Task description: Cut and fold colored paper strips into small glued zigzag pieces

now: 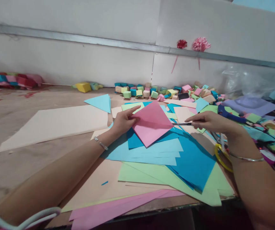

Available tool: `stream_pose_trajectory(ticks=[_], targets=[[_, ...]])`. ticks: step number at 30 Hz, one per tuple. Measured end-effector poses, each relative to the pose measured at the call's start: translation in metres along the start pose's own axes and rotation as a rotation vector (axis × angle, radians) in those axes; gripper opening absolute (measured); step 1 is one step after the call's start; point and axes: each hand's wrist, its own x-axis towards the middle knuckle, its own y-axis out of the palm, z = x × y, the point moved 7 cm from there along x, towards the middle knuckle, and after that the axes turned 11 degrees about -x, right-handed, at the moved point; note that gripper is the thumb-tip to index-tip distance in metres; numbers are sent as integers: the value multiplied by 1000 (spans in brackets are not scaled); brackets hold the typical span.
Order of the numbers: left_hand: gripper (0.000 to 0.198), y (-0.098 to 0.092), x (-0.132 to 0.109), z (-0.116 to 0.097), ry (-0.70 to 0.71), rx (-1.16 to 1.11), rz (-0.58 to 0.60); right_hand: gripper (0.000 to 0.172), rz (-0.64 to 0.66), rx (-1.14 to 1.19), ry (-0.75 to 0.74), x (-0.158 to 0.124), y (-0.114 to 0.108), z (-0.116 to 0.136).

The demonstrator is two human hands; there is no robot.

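Observation:
My left hand [123, 122] pinches the left corner of a pink square sheet [152, 124], thumb and forefinger closed on its edge. The sheet lies tilted like a diamond over a pile of blue sheets [190, 159], light blue sheets [147, 151] and light green sheets [152, 175]. My right hand [207, 121] is closed on a thin dark tool [183, 124] whose tip touches the pink sheet's right corner. I cannot make out what the tool is.
A large cream sheet [56, 124] lies at left, a light blue triangle [100, 103] behind it. Several small folded paper cubes [149, 91] line the back wall. Yellow-handled scissors [220, 153] and paper scraps lie at right. Pink strips [118, 209] overhang the table's front edge.

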Motion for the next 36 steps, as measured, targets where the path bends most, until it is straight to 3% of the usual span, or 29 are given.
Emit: stream_pose_trajectory(ticks=[4,9,12,14,15,17,19,21,25,29,36], targets=[[67,0,1,0,-32,78,28,37,79,62,-31,5,12,-1],[62,-6,2,0,-62,344,-49,33,66,1,-123,17,26,12],[57,-11,-1,-11,12,549,-183,31,39,-26,-204,23,33,22],[43,-6,-4,-22,126,599,-187,30,27,-37,-222,26,36,23],[30,0,-4,-25,190,589,-119,30,18,-44,-219,27,37,21],[8,22,-7,-28,313,523,155,30,2,-61,-209,30,37,16],[21,41,-13,-27,395,455,417,29,-9,-77,-203,32,38,12],[30,51,-18,-25,434,398,555,28,-7,-84,-204,33,39,10],[39,56,-20,-22,349,314,563,26,15,-85,-209,33,41,12],[40,63,-28,-24,295,478,541,23,38,-88,-209,30,39,15],[46,79,-48,-23,312,523,805,32,91,-120,-227,21,33,21]])
